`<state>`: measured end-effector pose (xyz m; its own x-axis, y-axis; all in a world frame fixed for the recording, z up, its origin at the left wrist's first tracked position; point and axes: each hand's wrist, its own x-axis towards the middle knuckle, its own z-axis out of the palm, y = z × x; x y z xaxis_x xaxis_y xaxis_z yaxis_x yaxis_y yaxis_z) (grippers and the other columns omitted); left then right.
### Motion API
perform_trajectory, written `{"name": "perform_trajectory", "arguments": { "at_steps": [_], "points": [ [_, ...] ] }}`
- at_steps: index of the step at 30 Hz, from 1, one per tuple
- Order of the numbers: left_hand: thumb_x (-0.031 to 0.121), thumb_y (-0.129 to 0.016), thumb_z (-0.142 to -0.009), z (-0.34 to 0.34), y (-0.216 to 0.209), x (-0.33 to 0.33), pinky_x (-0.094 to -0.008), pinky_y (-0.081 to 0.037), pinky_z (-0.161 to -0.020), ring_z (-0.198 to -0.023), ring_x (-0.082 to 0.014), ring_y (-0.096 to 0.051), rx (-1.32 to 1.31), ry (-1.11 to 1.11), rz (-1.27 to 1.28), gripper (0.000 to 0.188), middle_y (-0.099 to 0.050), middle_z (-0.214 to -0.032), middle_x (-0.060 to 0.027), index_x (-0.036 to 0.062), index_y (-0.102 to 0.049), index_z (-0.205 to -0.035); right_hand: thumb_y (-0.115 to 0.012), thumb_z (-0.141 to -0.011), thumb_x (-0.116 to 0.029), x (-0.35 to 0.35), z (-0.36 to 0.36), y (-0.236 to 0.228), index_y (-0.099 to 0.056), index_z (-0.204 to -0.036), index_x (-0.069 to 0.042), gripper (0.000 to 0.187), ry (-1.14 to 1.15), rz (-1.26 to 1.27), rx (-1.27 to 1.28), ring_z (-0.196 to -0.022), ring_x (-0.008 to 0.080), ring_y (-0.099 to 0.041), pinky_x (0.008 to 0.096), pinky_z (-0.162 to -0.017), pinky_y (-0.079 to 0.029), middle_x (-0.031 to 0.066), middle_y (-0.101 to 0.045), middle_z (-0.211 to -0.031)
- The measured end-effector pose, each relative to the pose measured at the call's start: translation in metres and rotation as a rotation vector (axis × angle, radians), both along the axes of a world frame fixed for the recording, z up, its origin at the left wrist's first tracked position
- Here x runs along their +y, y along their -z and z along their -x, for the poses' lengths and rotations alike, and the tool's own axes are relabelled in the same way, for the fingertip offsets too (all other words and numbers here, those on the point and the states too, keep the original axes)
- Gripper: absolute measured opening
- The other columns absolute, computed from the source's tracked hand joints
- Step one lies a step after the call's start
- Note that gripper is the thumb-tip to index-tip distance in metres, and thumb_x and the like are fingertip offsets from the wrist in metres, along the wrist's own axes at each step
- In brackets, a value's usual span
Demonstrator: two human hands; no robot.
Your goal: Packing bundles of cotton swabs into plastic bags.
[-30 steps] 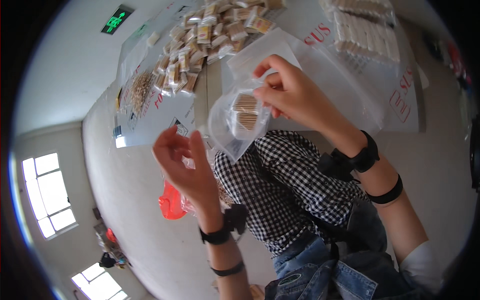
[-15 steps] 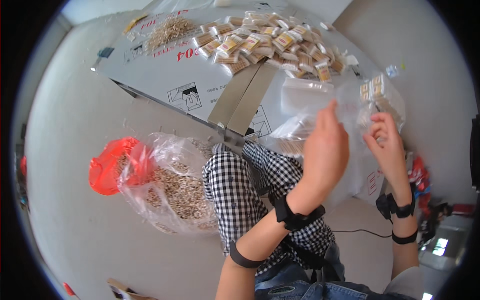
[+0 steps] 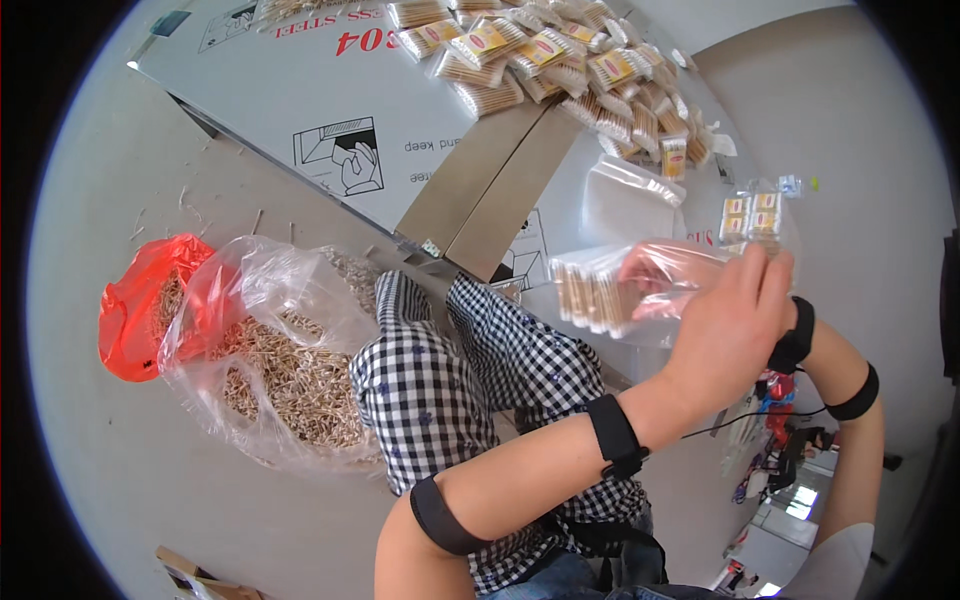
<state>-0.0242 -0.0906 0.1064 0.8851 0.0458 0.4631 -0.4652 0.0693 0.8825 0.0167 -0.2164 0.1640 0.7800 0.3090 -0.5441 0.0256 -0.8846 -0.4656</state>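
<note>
A clear plastic bag with packs of cotton swabs at its far-left end is held above the table's near right edge. My left hand reaches across and is closed at the bag's mouth, its fingers pinching the film. Inside the bag is my right hand, seen through the plastic. Its fingers point left, curved and apart, with the tips close to the swab packs. Part of the right hand and its wrist are hidden behind the left hand.
Swab packs lie heaped on the table. Empty clear bags rest near a filled bag with yellow-labelled packs. Left of my checked trouser legs, a large clear bag of loose swabs sits beside a red bag.
My right hand has gone into the clear bag. My left hand has moved right and closed on the bag's mouth. The bag with swab packs is now lifted. The view has shifted.
</note>
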Motion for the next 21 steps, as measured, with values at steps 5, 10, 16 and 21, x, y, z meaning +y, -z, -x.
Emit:
{"name": "perform_trajectory", "arguments": {
  "at_steps": [5,10,16,21],
  "points": [
    [-0.002,-0.06,-0.077,-0.003,0.032,0.013,-0.0429,-0.05,-0.068,-0.089,-0.0368,-0.058,0.027,0.0,0.288,0.047,-0.05,-0.101,-0.0174,-0.0004,-0.049,-0.123,-0.068,-0.083,-0.011,0.017,-0.007,0.042,-0.059,-0.113,0.001,0.034,0.187,-0.244,0.143,-0.101,0.0262,-0.06,0.0345,-0.086,-0.048,0.0142,-0.062,-0.105],
    [0.006,-0.07,-0.083,0.009,0.018,0.029,-0.0317,-0.042,-0.05,-0.052,-0.0187,-0.05,0.329,0.162,0.412,0.032,-0.046,-0.066,-0.0065,0.0061,-0.041,-0.098,-0.074,-0.081,-0.019,0.045,-0.009,0.061,-0.058,-0.119,-0.001,0.046,0.409,-0.474,0.245,-0.107,0.0256,-0.059,0.0356,-0.091,-0.047,0.0131,-0.063,-0.11],
    [-0.003,-0.061,-0.088,0.009,0.019,0.036,-0.0223,-0.043,-0.048,-0.058,-0.0074,-0.057,0.374,0.419,0.631,0.025,-0.049,-0.075,-0.0012,0.0054,-0.039,-0.097,-0.079,-0.074,-0.035,0.06,-0.024,0.083,-0.055,-0.122,-0.001,0.063,-0.501,0.198,-0.147,-0.104,0.0296,-0.059,0.037,-0.085,-0.047,0.0136,-0.062,-0.108],
    [-0.005,-0.055,-0.09,-0.025,0.014,0.056,-0.021,-0.051,-0.046,-0.058,-0.0068,-0.059,0.365,0.607,0.829,0.023,-0.05,-0.08,-0.0007,0.0053,-0.037,-0.098,-0.073,-0.077,-0.034,0.049,-0.022,0.059,-0.055,-0.102,-0.001,0.045,-0.461,-0.045,-0.422,-0.082,0.0281,-0.06,0.0369,-0.067,-0.046,0.0145,-0.059,-0.089]
  ]
}}
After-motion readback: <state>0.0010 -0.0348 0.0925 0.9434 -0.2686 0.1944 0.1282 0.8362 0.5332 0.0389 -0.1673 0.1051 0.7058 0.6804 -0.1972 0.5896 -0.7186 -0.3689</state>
